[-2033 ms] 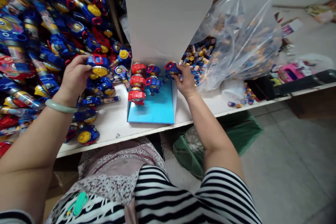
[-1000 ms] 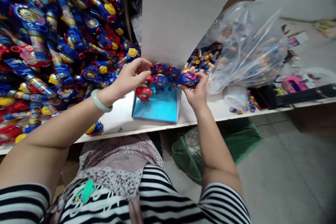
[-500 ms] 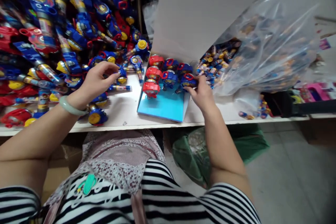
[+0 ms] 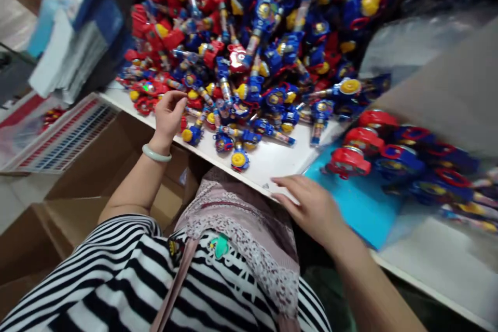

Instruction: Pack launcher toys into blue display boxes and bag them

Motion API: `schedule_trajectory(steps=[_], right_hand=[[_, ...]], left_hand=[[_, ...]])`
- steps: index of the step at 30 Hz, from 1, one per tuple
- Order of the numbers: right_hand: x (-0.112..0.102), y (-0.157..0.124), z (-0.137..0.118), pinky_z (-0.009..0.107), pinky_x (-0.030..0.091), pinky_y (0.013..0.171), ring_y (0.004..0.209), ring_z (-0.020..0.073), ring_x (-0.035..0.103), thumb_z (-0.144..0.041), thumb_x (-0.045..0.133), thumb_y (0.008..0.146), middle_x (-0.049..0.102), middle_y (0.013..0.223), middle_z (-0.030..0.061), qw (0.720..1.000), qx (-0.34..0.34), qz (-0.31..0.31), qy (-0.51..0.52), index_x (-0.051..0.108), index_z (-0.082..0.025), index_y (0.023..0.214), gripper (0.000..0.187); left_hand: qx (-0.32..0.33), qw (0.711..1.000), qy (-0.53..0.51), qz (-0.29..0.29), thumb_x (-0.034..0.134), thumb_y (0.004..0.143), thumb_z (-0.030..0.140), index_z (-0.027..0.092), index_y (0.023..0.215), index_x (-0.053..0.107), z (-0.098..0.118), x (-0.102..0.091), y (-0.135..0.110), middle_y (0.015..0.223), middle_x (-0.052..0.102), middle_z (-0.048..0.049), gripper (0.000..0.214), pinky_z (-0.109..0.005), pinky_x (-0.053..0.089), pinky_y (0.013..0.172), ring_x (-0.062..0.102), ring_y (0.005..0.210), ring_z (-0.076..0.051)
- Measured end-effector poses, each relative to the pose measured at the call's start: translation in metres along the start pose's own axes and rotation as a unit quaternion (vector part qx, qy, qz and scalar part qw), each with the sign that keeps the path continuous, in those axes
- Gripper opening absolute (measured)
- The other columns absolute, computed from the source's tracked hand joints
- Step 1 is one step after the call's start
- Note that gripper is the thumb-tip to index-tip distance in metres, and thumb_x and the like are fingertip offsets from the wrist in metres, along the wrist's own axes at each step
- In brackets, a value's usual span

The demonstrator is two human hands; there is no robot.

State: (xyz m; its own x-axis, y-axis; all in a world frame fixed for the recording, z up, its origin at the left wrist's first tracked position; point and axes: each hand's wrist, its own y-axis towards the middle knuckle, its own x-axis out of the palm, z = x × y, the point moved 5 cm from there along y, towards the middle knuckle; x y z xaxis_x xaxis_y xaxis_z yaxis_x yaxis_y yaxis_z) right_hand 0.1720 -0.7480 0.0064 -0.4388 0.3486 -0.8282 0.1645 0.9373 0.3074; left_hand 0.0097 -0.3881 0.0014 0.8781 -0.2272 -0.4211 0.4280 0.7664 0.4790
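My left hand [image 4: 167, 114] hovers at the left edge of a big pile of blue, red and yellow plastic toys [image 4: 252, 57]. Its fingers are loosely bent over the toys and nothing shows in them. My right hand [image 4: 309, 205] lies flat and open on the front edge of the white table [image 4: 268, 158], just left of the light blue box [image 4: 361, 210]. Rows of red toys [image 4: 350, 158] and blue toys [image 4: 404, 158] stand in the box. Its grey lid [image 4: 447, 93] is raised behind them.
Open cardboard boxes [image 4: 97, 171] stand on the floor below my left arm. A stack of blue and white flat cartons [image 4: 73, 36] lies at the far left, with printed sheets [image 4: 58, 140] beneath it. A clear plastic bag [image 4: 408, 36] is blurred at the upper right.
The view has swung left. My right hand let go of the blue toy in the box and dropped to the table edge. My left hand moved further left along the pile.
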Motion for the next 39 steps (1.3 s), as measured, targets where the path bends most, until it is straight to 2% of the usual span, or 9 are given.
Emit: schedule_trajectory(steps=[4, 11, 16, 21, 25, 28, 30, 35, 39], right_hand=[[0.091, 0.095, -0.019, 0.037, 0.056, 0.077, 0.090, 0.0239, 0.069, -0.027, 0.048, 0.100, 0.075, 0.099, 0.0095, 0.996, -0.037, -0.072, -0.049, 0.071, -0.018, 0.107, 0.025], [0.146, 0.227, -0.062, 0.038, 0.046, 0.097, 0.115, 0.0273, 0.063, -0.018, 0.042, 0.099, 0.072, 0.117, 0.0133, 0.954, -0.129, -0.229, -0.146, 0.068, -0.015, 0.117, 0.032], [0.196, 0.301, -0.088, 0.042, 0.044, 0.103, 0.123, 0.0325, 0.060, -0.039, 0.046, 0.100, 0.066, 0.126, 0.0234, 0.959, -0.013, -0.239, -0.153, 0.059, -0.007, 0.128, 0.044], [0.225, 0.324, -0.081, 0.044, 0.050, 0.096, 0.110, 0.0346, 0.068, -0.050, 0.071, 0.083, 0.072, 0.112, 0.0208, 0.953, 0.097, -0.247, -0.145, 0.057, -0.008, 0.126, 0.062], [0.191, 0.318, -0.065, 0.034, 0.053, 0.093, 0.110, 0.0252, 0.068, -0.040, 0.064, 0.087, 0.063, 0.128, 0.0167, 0.976, 0.115, -0.169, -0.077, 0.051, -0.016, 0.135, 0.055], [0.131, 0.299, -0.052, 0.039, 0.052, 0.100, 0.112, 0.0244, 0.064, -0.030, 0.071, 0.078, 0.062, 0.125, 0.0126, 0.992, 0.095, -0.019, 0.079, 0.057, -0.020, 0.128, 0.053], [0.086, 0.271, -0.040, 0.044, 0.052, 0.102, 0.112, 0.0243, 0.064, -0.029, 0.075, 0.072, 0.064, 0.123, 0.0088, 0.978, 0.080, 0.065, 0.184, 0.059, -0.023, 0.127, 0.058], [-0.020, 0.147, 0.006, 0.050, 0.058, 0.096, 0.091, 0.0212, 0.070, -0.036, 0.086, 0.062, 0.070, 0.107, 0.0015, 0.889, 0.158, 0.262, 0.341, 0.068, -0.034, 0.121, 0.062], [-0.097, 0.021, 0.022, 0.052, 0.053, 0.104, 0.100, 0.0231, 0.070, -0.037, 0.086, 0.064, 0.069, 0.109, -0.0005, 0.850, 0.143, 0.455, 0.224, 0.069, -0.042, 0.121, 0.060]], left_hand=[[-0.051, 0.997, 0.049, 0.027, 0.062, 0.082, 0.027, 0.018, 0.094, 0.064, -0.056, -0.039, -0.002, 0.089, 0.066, -0.0027, 0.015, -0.028, 0.051, 0.081, 0.062, 0.083, -0.015], [-0.089, 0.985, 0.143, 0.041, 0.061, 0.082, 0.018, 0.017, 0.091, 0.066, -0.109, -0.061, -0.017, 0.089, 0.067, -0.0048, 0.010, -0.030, 0.051, 0.077, 0.061, 0.080, -0.017], [-0.100, 0.976, 0.184, 0.063, 0.056, 0.082, 0.011, 0.018, 0.096, 0.065, -0.131, -0.071, -0.002, 0.097, 0.066, -0.0072, 0.019, -0.034, 0.053, 0.087, 0.062, 0.090, -0.020], [-0.120, 0.962, 0.240, 0.047, 0.052, 0.079, 0.007, 0.017, 0.108, 0.065, -0.151, -0.081, 0.029, 0.117, 0.061, -0.0130, 0.033, -0.044, 0.042, 0.110, 0.054, 0.120, -0.028], [-0.140, 0.955, 0.261, -0.029, 0.069, 0.067, 0.014, 0.018, 0.122, 0.062, -0.164, -0.072, 0.044, 0.139, 0.051, -0.0155, 0.056, -0.053, 0.030, 0.119, 0.040, 0.136, -0.037], [-0.144, 0.944, 0.288, -0.070, 0.078, 0.063, 0.024, 0.018, 0.135, 0.054, -0.166, -0.059, 0.040, 0.153, 0.040, -0.0179, 0.076, -0.061, 0.015, 0.123, 0.027, 0.146, -0.043], [-0.131, 0.933, 0.325, -0.075, 0.077, 0.068, 0.030, 0.016, 0.138, 0.051, -0.163, -0.053, 0.035, 0.156, 0.035, -0.0196, 0.076, -0.060, 0.009, 0.124, 0.022, 0.148, -0.043], [-0.058, 0.929, 0.359, -0.073, 0.071, 0.072, 0.036, 0.014, 0.123, 0.058, -0.148, -0.053, 0.021, 0.149, 0.042, -0.0208, 0.057, -0.057, 0.021, 0.121, 0.035, 0.141, -0.042], [-0.051, 0.948, 0.276, -0.152, 0.067, 0.066, 0.046, 0.010, 0.119, 0.058, -0.145, -0.049, 0.000, 0.127, 0.060, -0.0207, 0.065, -0.057, 0.040, 0.110, 0.053, 0.121, -0.040]])
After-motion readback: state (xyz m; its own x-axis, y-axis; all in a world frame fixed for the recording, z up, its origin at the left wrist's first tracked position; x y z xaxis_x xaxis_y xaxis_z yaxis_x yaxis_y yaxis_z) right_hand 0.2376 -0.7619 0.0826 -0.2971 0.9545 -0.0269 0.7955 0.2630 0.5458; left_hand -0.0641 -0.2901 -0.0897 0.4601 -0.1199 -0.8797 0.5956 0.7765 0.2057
